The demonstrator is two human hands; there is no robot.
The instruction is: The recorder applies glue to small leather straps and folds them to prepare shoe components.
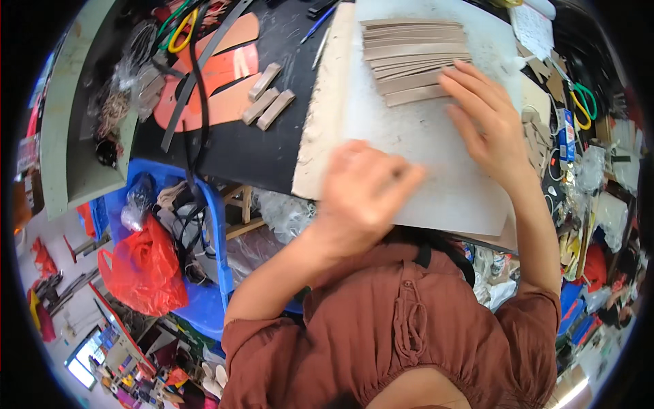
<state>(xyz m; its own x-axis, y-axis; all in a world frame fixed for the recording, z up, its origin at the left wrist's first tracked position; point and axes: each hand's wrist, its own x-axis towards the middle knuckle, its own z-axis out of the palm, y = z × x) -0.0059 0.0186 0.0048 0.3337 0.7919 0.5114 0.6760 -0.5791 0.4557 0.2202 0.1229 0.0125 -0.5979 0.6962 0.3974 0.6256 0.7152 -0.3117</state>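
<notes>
A row of thin taupe strips, likely leather, lies side by side on a whitish translucent sheet. My right hand rests at the row's right end, its fingers stretched out and the tips touching the nearest strips. To the left and nearer to me, my left hand is above the sheet's left part, blurred by motion. Its fingers are curled in, and whatever they may hold is hidden. A thick cream board with a rough edge runs along the sheet's left side.
Small bundled taupe strips and orange curved pieces lie on the black tabletop at left. Below is a blue crate with a red plastic bag. Green-and-yellow scissors and scraps crowd the right side.
</notes>
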